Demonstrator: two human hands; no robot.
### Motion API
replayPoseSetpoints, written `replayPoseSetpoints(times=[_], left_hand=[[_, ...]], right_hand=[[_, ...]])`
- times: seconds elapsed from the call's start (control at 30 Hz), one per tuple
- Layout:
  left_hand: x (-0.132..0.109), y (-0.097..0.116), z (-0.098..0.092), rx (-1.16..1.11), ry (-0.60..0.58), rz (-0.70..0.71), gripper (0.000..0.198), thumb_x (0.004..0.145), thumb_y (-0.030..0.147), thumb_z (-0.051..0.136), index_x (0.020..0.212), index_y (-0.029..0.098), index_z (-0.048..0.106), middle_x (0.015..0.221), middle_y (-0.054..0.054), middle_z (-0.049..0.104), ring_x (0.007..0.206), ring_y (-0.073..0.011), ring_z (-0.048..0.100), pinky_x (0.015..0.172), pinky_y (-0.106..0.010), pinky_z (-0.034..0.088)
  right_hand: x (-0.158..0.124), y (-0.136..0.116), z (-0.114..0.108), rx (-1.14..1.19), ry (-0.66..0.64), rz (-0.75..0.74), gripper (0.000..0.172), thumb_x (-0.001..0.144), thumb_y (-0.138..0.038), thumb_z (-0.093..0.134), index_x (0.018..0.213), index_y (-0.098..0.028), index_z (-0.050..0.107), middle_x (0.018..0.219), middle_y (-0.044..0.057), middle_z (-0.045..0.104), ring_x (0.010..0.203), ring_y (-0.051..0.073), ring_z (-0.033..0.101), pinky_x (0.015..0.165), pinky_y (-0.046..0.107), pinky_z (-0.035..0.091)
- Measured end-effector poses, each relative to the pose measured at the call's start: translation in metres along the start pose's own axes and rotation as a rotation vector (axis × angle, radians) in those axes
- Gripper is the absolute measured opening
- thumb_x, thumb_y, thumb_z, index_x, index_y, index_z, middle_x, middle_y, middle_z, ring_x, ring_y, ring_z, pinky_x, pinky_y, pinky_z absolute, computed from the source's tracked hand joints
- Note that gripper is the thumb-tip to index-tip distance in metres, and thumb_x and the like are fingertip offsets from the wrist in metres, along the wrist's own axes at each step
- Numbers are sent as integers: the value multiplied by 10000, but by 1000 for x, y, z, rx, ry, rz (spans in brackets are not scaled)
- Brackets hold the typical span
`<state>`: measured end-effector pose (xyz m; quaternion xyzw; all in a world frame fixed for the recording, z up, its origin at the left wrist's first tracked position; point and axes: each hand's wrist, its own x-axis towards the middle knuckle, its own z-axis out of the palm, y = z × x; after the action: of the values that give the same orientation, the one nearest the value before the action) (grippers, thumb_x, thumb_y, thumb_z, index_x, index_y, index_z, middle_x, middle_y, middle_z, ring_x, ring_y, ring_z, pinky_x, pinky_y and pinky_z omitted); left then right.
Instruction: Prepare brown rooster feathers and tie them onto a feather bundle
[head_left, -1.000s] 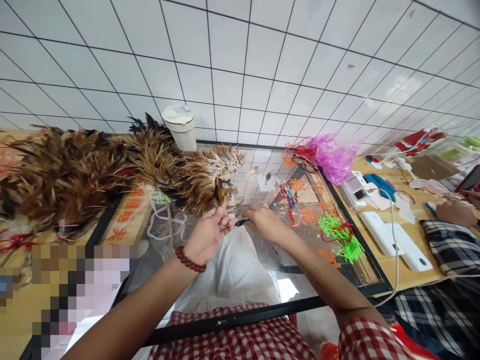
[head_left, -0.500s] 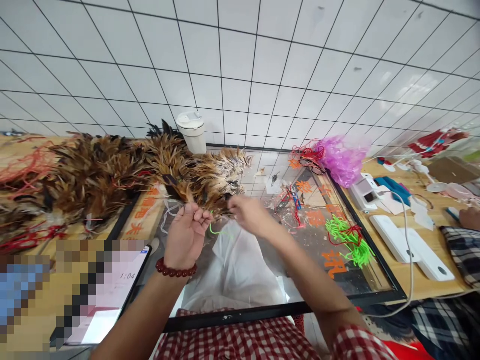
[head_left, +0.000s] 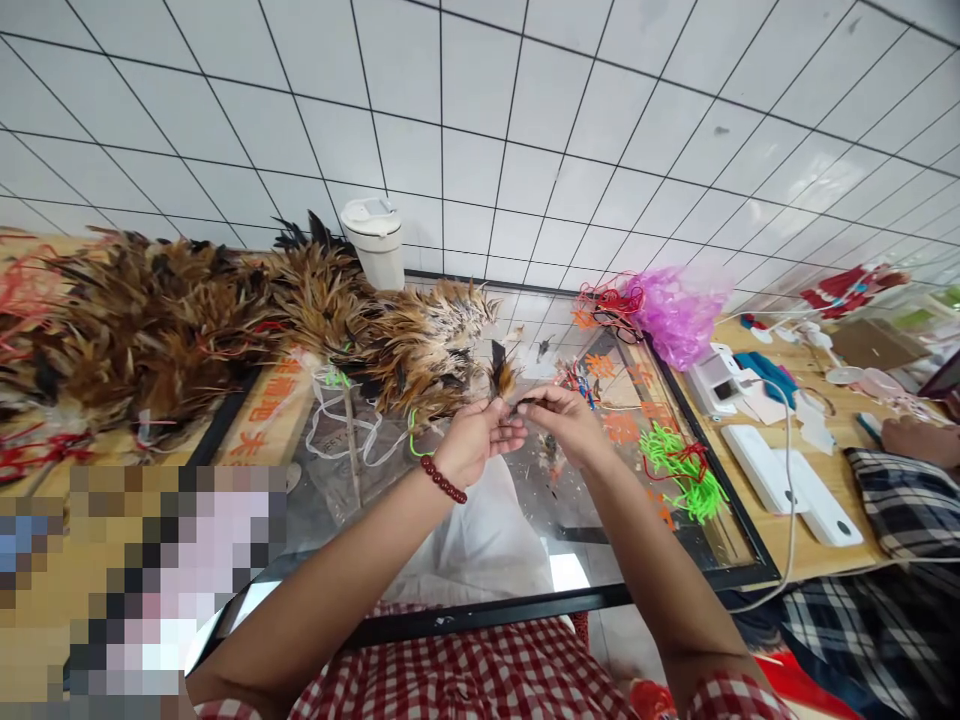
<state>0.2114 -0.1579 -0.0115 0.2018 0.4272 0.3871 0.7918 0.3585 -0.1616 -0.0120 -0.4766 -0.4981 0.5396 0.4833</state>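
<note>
My left hand (head_left: 476, 440), with a dark red bead bracelet (head_left: 444, 480) at the wrist, is closed over the middle of the glass tabletop (head_left: 405, 520). From its fingertips a small brown and black feather (head_left: 501, 372) sticks up. Right beside it, my right hand (head_left: 566, 422) pinches a thin dark piece that looks like part of a feather; its exact shape is hidden by the fingers. Just behind my hands lies a thick bundle of brown feathers (head_left: 420, 345), pale at its right end. Loose feather bits lie on the glass below my fingers.
More feather bundles (head_left: 165, 310) fill the left side. A white lidded cup (head_left: 373, 245) stands against the tiled wall. Green strings (head_left: 686, 475), a purple plastic bag (head_left: 682, 310) and white power banks (head_left: 795, 490) are at the right, near another person's plaid sleeve (head_left: 900, 500).
Both hands have moved right, away from the feather bundle, and come together. A small feather now shows at my left fingertips. The green string by my left hand is left beside the bundle.
</note>
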Motion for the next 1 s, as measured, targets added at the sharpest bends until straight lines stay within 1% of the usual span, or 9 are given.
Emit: replayPoseSetpoints(times=[0.23, 0.37, 0.47, 0.57, 0.67, 0.73, 0.8, 0.87, 1.0], left_hand=[[7, -2, -8, 157, -39, 41, 201, 858, 256, 612, 712, 128, 558, 569, -14, 557, 481, -111, 565, 481, -223, 483], [13, -6, -20, 230, -122, 40, 256, 822, 289, 652, 653, 127, 548, 527, 25, 454, 443, -78, 458, 427, -191, 395], [17, -3, -26, 131, -140, 24, 261, 827, 303, 650, 667, 133, 536, 518, 48, 393, 436, -62, 397, 427, -175, 345], [19, 2, -27, 14, -72, 39, 253, 848, 283, 629, 677, 143, 507, 531, 51, 385, 443, -58, 377, 439, -169, 339], [18, 8, -28, -90, -32, 26, 239, 849, 282, 638, 704, 145, 505, 547, 51, 386, 458, -59, 383, 445, -161, 333], [15, 11, -29, -153, -21, 39, 237, 839, 284, 655, 718, 144, 508, 557, 51, 384, 472, -58, 392, 452, -154, 335], [13, 14, -32, -197, -8, 73, 239, 834, 283, 666, 722, 143, 508, 566, 52, 382, 480, -54, 392, 458, -149, 339], [10, 16, -35, -220, 17, 97, 238, 842, 279, 656, 717, 141, 507, 569, 51, 382, 479, -50, 385, 457, -148, 337], [7, 18, -36, -239, 63, 109, 232, 852, 271, 642, 714, 138, 512, 571, 45, 390, 480, -51, 388, 453, -153, 335]], right_hand=[[3, 19, 0, -437, 81, -258, 94, 756, -278, 679, 775, -193, 715, 749, 18, 593, 708, 130, 529, 675, 269, 434], [1, 14, -5, -675, 62, -325, 109, 804, -276, 635, 816, -196, 710, 772, 26, 603, 702, 138, 521, 667, 262, 432], [24, 2, -29, -962, 72, -303, 171, 858, -248, 578, 953, -187, 707, 916, 66, 648, 803, 171, 569, 759, 291, 442], [70, -4, -61, -1313, 158, -189, 284, 892, -168, 482, 1059, -180, 711, 1018, 108, 647, 895, 212, 583, 787, 315, 419], [116, 0, -84, -1562, -32, -218, 346, 886, -110, 449, 1091, -189, 717, 1117, 122, 628, 979, 232, 560, 823, 326, 390], [137, 5, -91, -1645, -215, -265, 310, 874, -116, 481, 1050, -180, 727, 1155, 124, 615, 1016, 238, 536, 859, 332, 371], [150, 9, -92, -1666, -320, -253, 239, 868, -148, 517, 968, -160, 734, 1144, 124, 618, 1024, 238, 525, 872, 327, 363], [157, 12, -87, -1635, -328, -229, 215, 877, -155, 509, 941, -139, 714, 1100, 124, 631, 1001, 226, 533, 859, 310, 365], [167, 10, -66, -1556, -244, -287, 237, 927, -162, 444, 1045, -117, 645, 1052, 124, 654, 958, 208, 556, 827, 291, 359]])
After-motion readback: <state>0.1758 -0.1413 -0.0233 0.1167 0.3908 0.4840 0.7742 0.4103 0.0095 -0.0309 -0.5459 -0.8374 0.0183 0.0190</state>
